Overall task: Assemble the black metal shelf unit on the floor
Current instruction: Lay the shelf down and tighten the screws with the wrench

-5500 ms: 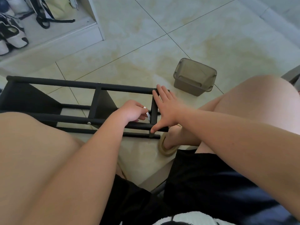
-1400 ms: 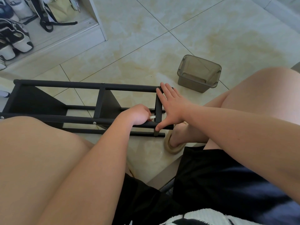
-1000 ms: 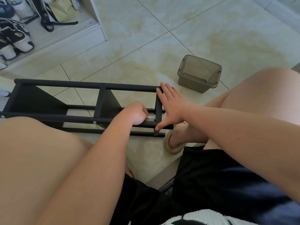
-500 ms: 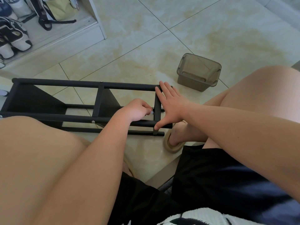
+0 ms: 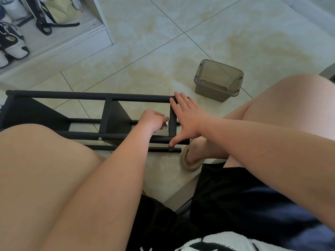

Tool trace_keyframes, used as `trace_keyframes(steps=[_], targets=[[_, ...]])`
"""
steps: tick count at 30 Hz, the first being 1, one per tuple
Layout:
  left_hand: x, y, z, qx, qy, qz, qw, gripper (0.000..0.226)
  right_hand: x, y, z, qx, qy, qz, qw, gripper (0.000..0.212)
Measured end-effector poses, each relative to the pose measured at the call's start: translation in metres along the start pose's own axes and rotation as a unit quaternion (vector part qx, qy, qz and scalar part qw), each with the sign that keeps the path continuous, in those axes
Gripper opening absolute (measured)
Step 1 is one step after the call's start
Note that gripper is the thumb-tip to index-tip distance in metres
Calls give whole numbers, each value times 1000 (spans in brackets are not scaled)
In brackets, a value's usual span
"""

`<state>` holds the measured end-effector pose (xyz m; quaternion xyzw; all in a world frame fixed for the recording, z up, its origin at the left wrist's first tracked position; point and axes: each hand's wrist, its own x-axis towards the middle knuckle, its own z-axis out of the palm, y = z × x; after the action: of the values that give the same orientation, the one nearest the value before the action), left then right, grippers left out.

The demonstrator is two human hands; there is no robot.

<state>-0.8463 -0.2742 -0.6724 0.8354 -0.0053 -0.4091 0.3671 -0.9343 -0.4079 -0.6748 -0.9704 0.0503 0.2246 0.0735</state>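
Black metal shelf frame (image 5: 87, 96) lies on its side on the tiled floor (image 5: 163, 51). Right hand (image 5: 188, 120), fingers straight, presses flat on its end crossbar (image 5: 173, 124). Left hand (image 5: 151, 120), curled, pinches a small pale tool (image 5: 167, 126) against that bar.

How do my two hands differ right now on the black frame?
The left hand is curled, pinching a small pale tool; the right hand is spread flat with straight fingers. The left works beside the end bar; the right presses on it. Both are at the same end of the frame.
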Motion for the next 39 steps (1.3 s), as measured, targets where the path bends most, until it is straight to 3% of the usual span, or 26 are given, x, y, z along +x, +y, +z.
trace_keyframes(steps=[8, 18, 33, 39], targets=[[-3, 5, -1, -33, -23, -21, 999, 19, 1, 1, 0, 0, 0, -1, 1000, 160], [-12, 15, -7, 18, -66, -50, 996, 7, 0, -1, -2, -2, 0, 0, 1000, 159], [-1, 16, 0, 42, -61, -105, 992, 23, -2, -3, -4, 2, -5, -1, 1000, 158], [1, 6, -2, 50, -80, -86, 992, 24, -3, -3, -5, 0, -10, 0, 1000, 158]])
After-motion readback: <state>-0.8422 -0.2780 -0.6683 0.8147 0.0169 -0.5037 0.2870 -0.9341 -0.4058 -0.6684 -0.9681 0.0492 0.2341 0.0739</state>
